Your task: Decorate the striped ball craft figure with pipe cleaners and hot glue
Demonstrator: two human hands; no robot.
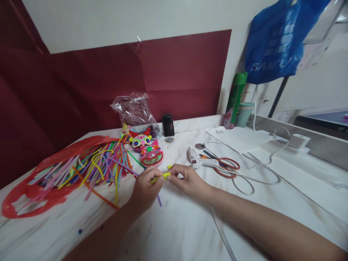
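Between my two hands is a yellow pipe cleaner point(166, 175), bent or coiled into a small piece. My left hand point(146, 186) pinches one end of it between thumb and fingers. On the other side, my right hand point(187, 180) closes thumb and fingertips on the same piece. Another bit of yellow point(169, 167) shows just behind the right fingers. A purple pipe cleaner point(159, 200) sticks out below the left hand. Just beyond the hands sit colourful pipe-cleaner animal faces, a pink one point(151, 154) in front and one with blue eyes point(140, 141) behind.
Many coloured pipe cleaners point(106, 165) lie on a red plastic bag point(51, 203) at left. A glue gun point(201, 161), orange-handled scissors point(228, 167) and a cable lie at right. A phone point(168, 125) leans at the back near a green spray can point(236, 98) and cup point(244, 115).
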